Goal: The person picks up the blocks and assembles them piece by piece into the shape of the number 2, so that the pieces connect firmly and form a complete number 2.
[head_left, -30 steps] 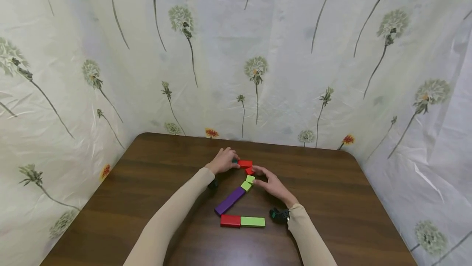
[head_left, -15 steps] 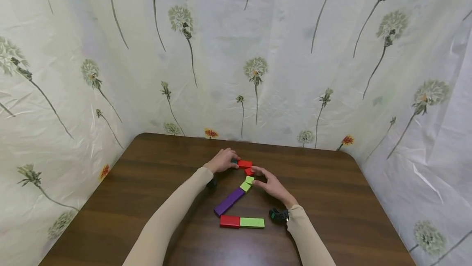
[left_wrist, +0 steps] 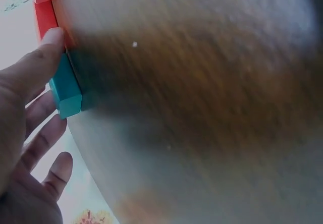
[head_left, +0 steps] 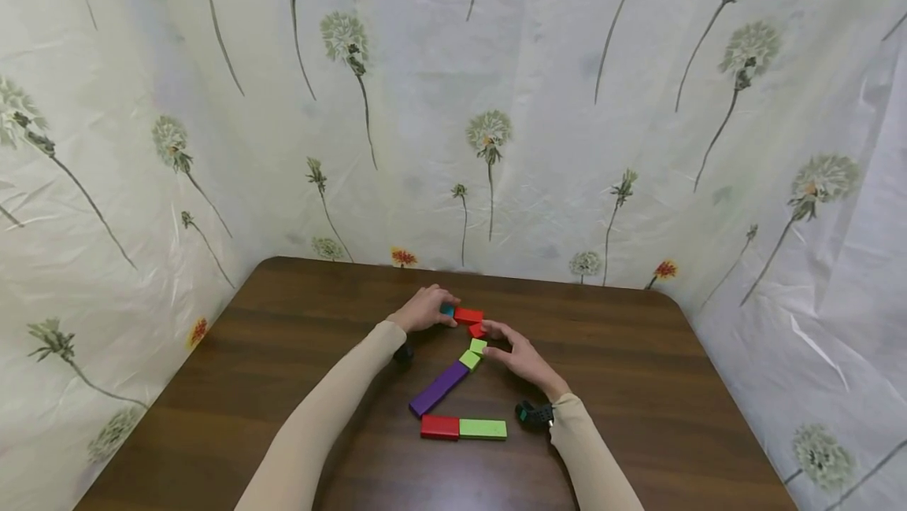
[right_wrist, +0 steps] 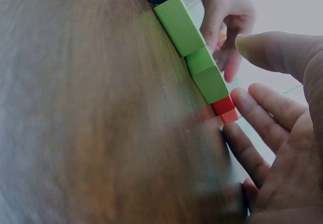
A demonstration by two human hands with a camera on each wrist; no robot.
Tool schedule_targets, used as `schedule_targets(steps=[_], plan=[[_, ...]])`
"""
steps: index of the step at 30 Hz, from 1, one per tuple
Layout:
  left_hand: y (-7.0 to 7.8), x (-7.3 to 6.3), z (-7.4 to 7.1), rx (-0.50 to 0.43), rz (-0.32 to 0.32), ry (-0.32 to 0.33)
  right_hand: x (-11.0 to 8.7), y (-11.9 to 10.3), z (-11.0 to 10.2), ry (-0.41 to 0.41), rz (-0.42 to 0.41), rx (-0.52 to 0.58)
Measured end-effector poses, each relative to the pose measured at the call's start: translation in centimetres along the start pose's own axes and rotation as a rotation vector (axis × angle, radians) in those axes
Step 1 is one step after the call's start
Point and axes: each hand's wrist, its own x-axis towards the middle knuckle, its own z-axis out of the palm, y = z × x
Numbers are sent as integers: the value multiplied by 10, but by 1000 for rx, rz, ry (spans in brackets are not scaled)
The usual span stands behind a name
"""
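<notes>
Near the back of the table, my left hand holds a teal block between thumb and fingers. Its thumb tip lies at the joint between this block and a red block. A smaller red block sits just in front, at an angle. My right hand has its fingers spread beside the line, index fingertip at the small red block and thumb near a lime green block. Another lime green block adjoins it, followed by a long purple block running diagonally toward me.
In front of the purple block lie a dark red block and a lime green block, end to end. All stand on a brown wooden table. A flower-patterned curtain rises behind its back edge.
More of the teal block shows beside my left fingers, which have shifted slightly. My right hand stays by the small red and green blocks. The view has moved a little.
</notes>
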Motion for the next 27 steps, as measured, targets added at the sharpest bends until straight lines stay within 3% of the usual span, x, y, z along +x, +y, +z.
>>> schedule_targets(steps=[16, 23, 27], plan=[[-3, -2, 3, -31, 0, 32, 0, -2, 0, 3, 13, -9], [-2, -10, 0, -67, 3, 30, 0, 1, -8, 43, 29, 222], [-2, -19, -3, -112, -34, 26, -2, 4, -14, 43, 5, 319]])
